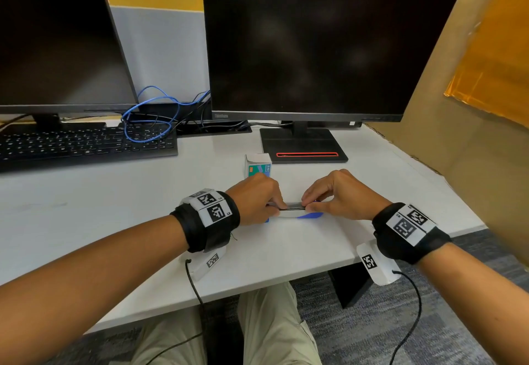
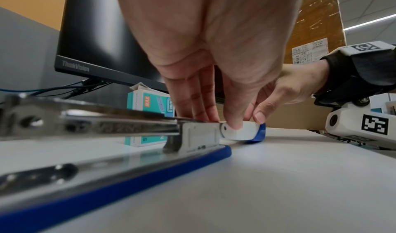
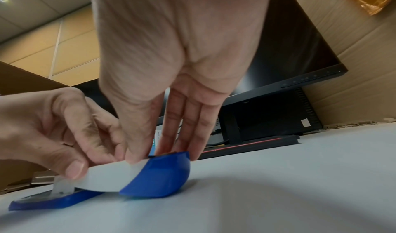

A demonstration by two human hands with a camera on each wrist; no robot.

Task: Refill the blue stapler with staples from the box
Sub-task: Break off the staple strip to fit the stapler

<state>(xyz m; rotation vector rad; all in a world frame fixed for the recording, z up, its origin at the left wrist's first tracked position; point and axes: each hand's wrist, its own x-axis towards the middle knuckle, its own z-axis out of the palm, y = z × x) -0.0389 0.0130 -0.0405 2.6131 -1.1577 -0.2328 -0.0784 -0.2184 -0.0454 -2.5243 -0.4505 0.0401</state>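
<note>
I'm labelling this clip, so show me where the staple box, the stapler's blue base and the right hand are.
staple box (image 1: 259, 166): head view, on its printed front face.
blue base (image 2: 150, 172): left wrist view, on its blue side edge.
right hand (image 1: 340, 193): head view, on the back of the hand.

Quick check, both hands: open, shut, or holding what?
Left hand: fingers and thumb pinch the opened stapler near its hinge.
Right hand: pinches the stapler's flipped-open top.
</note>
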